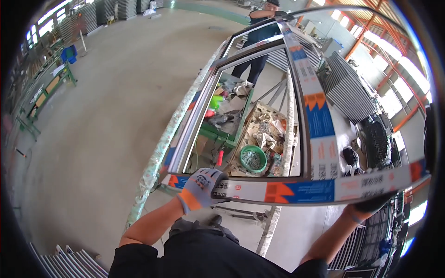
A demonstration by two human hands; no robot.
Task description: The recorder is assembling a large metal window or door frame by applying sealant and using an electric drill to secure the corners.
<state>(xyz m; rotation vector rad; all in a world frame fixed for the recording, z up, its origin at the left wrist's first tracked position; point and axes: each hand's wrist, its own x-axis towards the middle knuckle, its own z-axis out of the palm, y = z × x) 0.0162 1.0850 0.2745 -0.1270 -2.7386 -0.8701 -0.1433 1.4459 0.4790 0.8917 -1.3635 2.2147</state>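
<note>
Window frame, gripped at your near edge

You're holding a large rectangular window frame (259, 139), a metal profile wrapped in white protective film with blue and orange patches (the print is too small to make out). It lies roughly level, lifted above the workbench, its long sides running away from you toward the far end, where another person holds it. An inner sash frame sits within the left part. Your left hand (201, 187), in a grey and orange glove, wraps the near rail; your right hand (371, 206) grips the same rail from below near its right corner.
</note>
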